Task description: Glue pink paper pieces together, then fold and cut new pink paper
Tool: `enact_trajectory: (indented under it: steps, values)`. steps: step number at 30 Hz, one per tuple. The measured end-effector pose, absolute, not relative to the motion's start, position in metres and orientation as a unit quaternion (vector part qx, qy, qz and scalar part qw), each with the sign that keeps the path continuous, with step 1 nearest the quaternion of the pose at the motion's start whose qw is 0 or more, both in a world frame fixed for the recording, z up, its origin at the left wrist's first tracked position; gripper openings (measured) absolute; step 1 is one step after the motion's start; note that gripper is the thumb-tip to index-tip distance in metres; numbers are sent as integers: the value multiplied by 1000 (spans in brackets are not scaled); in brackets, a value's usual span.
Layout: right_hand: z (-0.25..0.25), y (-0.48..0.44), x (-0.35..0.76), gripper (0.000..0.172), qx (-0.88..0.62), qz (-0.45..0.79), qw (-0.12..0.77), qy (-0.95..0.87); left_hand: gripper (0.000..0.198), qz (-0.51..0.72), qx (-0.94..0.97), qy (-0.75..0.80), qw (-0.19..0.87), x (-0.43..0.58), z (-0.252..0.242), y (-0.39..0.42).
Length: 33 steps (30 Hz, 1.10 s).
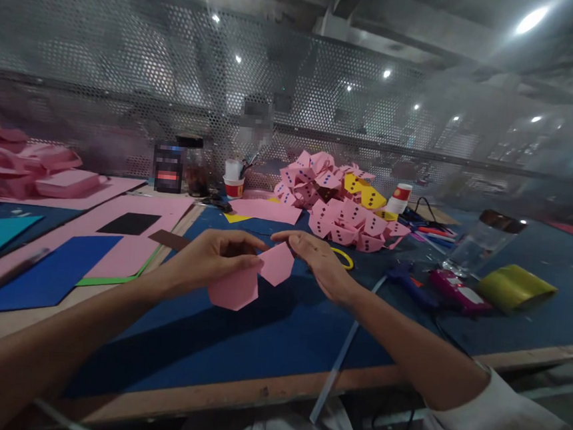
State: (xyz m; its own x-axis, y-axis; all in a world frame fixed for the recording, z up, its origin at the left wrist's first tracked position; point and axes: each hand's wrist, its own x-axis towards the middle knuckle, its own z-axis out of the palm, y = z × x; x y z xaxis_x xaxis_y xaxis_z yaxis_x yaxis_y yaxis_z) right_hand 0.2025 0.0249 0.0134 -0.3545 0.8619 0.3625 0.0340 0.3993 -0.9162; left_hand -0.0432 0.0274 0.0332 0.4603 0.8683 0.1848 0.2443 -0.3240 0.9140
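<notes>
Above the blue table mat, my left hand [217, 259] pinches a folded pink paper piece [235, 287] between thumb and fingers. The piece has two angular lobes joined near my left fingertips. My right hand [320, 261] holds the upper right edge of the smaller lobe [279, 264], its fingers pressed together and pointing left. Both hands are close to each other, and the paper hangs below them, clear of the mat. A shadow lies on the mat underneath.
Behind stands a heap of dotted pink paper pieces [314, 177]. Coloured sheets [56, 268] lie at left. Yellow scissor handles [343, 259], a blue glue gun [411, 284], a pink tool [460, 294], a yellow roll [515, 288] and a clear jar [482, 245] are at right.
</notes>
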Motion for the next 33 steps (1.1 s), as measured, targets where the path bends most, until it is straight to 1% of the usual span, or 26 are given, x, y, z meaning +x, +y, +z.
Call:
enact_trajectory:
  steps: [6, 9, 12, 15, 19, 26, 33]
  values:
    - [12, 24, 201, 29, -345, 388, 430, -739, 36, 359, 722, 381, 452, -42, 27, 30]
    - [8, 27, 201, 27, -357, 379, 427, -739, 37, 355, 722, 395, 443, -43, 27, 30]
    - [6, 29, 201, 26, -365, 370, 431, -737, 43, 352, 725, 414, 424, -47, 28, 31]
    - [7, 29, 201, 26, -374, 354, 442, -734, 46, 375, 709, 421, 425, -52, 27, 33]
    - [7, 30, 203, 27, -389, 344, 465, -717, 47, 403, 666, 417, 470, -54, 26, 36]
    - [5, 35, 204, 26, -406, 311, 514, -689, 36, 436, 628, 414, 495, -58, 27, 39]
    - [6, 36, 206, 25, -412, 308, 531, -674, 33, 436, 594, 430, 522, -60, 34, 38]
